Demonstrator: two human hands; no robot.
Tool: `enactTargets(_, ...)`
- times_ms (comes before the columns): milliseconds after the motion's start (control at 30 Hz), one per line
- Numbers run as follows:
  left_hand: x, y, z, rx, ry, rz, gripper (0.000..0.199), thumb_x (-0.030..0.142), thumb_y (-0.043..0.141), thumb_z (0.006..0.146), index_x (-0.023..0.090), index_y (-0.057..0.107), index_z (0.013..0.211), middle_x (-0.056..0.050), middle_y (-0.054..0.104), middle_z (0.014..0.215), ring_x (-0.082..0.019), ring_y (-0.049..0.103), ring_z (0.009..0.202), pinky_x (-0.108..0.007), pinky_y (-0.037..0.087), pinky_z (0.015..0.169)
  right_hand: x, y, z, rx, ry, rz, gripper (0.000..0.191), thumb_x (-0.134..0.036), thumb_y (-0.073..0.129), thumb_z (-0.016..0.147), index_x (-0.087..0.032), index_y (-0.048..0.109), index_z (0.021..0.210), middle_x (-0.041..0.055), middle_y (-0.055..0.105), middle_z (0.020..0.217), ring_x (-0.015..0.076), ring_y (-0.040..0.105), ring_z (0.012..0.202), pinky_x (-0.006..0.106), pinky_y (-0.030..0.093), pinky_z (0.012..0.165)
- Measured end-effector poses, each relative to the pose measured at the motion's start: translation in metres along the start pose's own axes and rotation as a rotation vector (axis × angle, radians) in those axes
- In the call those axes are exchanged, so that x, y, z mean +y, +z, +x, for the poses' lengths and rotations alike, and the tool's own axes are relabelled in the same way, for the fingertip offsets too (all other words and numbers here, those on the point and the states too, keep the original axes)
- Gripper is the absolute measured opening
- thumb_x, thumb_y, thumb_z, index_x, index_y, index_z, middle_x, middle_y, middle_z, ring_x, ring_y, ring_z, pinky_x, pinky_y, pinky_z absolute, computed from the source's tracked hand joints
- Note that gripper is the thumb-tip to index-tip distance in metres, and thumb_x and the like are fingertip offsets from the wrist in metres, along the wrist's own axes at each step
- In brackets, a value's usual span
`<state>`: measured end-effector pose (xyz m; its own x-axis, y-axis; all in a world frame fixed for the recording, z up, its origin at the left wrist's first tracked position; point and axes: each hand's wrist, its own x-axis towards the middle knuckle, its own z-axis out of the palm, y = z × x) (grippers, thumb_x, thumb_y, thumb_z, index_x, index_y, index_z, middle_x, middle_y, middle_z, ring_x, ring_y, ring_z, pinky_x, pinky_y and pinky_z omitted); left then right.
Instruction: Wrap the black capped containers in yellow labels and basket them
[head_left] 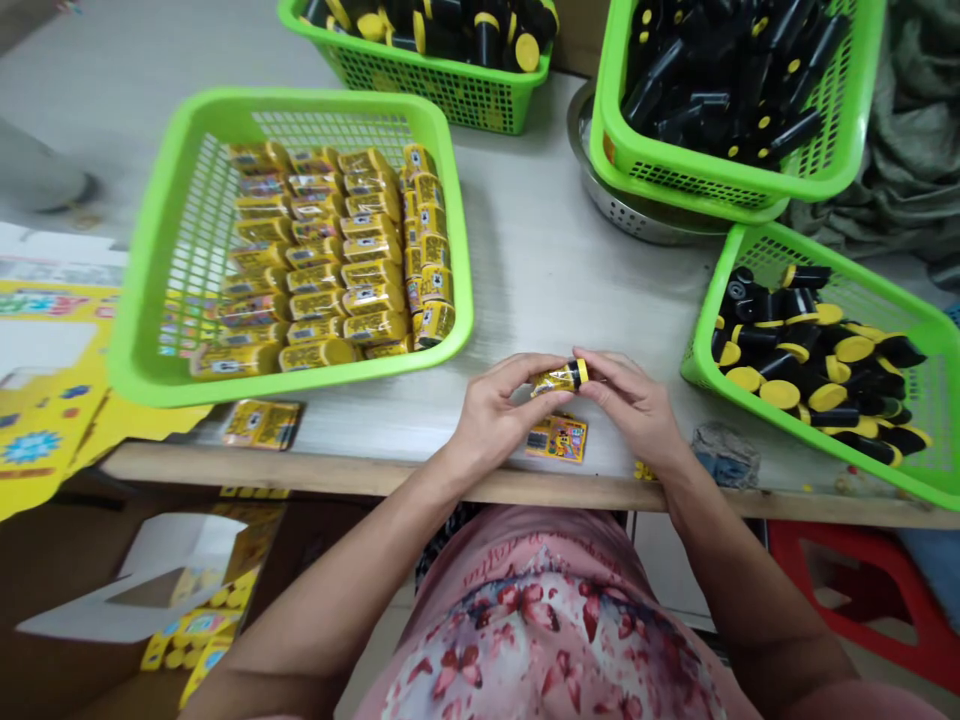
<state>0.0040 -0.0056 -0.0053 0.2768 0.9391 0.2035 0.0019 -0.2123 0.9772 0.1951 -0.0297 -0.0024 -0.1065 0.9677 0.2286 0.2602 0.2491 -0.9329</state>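
The left hand [491, 412] and right hand [634, 402] both pinch one yellow-and-black tube [559, 379] between them. A flat yellow wrapper [564, 440] lies under them on the tabletop [525, 260]; a green basket [300, 385] sits leftward.

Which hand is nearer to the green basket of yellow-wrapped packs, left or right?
Left. The left hand is just off the near right corner of the green basket; the right hand is farther right, at the yellow-capped end of the small tube.
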Motion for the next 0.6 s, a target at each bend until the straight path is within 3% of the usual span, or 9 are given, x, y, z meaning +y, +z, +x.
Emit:
enactTargets(100, -0.002, 0.004, 0.001, -0.008, -0.086, -0.104, 0.035, 0.036, 0.082, 0.076, 0.018, 0.074, 0.104, -0.008, 0.077, 0.108, -0.022, 0.071, 0.099, -0.037, 0.055, 0.093, -0.001, 0.002, 0.001, 0.012, -0.016, -0.016, 0.03, -0.039, 0.063, 0.093, -0.034, 0.07, 0.123, 0.0034, 0.071, 0.118, 0.0186, 0.064, 0.111, 0.037, 0.052, 0.1)
enactTargets(200, -0.004, 0.007, 0.002, -0.014, -0.078, -0.116, 0.036, 0.038, 0.08, 0.078, 0.017, 0.072, 0.107, -0.008, 0.077, 0.107, -0.022, 0.072, 0.098, -0.035, 0.056, 0.09, -0.003, 0.005, 0.002, 0.038, 0.088, 0.105, 0.032, -0.047, 0.068, 0.088, -0.033, 0.073, 0.117, 0.003, 0.072, 0.115, 0.0189, 0.065, 0.11, 0.036, 0.053, 0.098)
enactTargets(267, -0.004, 0.006, 0.002, -0.003, 0.045, 0.017, 0.033, 0.034, 0.076, 0.082, 0.018, 0.07, 0.111, -0.008, 0.077, 0.108, -0.021, 0.071, 0.099, -0.036, 0.056, 0.091, -0.006, 0.004, 0.003, 0.047, 0.231, 0.312, 0.04, -0.056, 0.072, 0.082, -0.031, 0.074, 0.113, 0.0033, 0.072, 0.116, 0.0197, 0.066, 0.108, 0.035, 0.056, 0.093)
enactTargets(400, -0.003, 0.009, -0.002, -0.048, 0.486, 0.388, 0.029, 0.024, 0.07, 0.088, 0.021, 0.067, 0.117, -0.008, 0.077, 0.111, -0.022, 0.069, 0.104, -0.042, 0.052, 0.098, -0.013, 0.002, 0.012, 0.013, 0.565, 0.723, 0.067, -0.08, 0.055, 0.078, -0.022, 0.073, 0.106, 0.0083, 0.075, 0.102, 0.0198, 0.07, 0.089, 0.032, 0.059, 0.075)
enactTargets(500, -0.005, 0.018, -0.006, -0.108, 0.737, 0.534, 0.03, 0.017, 0.065, 0.089, 0.021, 0.066, 0.119, -0.007, 0.077, 0.113, -0.023, 0.067, 0.11, -0.047, 0.046, 0.107, -0.015, 0.002, 0.018, -0.092, 0.793, 0.817, 0.076, -0.085, 0.042, 0.081, -0.015, 0.072, 0.083, 0.0072, 0.07, 0.07, 0.0159, 0.066, 0.065, 0.025, 0.054, 0.057)
enactTargets(600, -0.007, 0.026, -0.008, -0.103, 0.84, 0.571, 0.031, 0.012, 0.064, 0.088, 0.018, 0.065, 0.119, -0.008, 0.078, 0.109, -0.022, 0.066, 0.111, -0.047, 0.043, 0.111, -0.015, 0.003, 0.019, -0.101, 0.901, 0.82, 0.075, -0.082, 0.039, 0.085, -0.015, 0.066, 0.065, 0.0021, 0.058, 0.052, 0.01, 0.054, 0.047, 0.019, 0.043, 0.043)
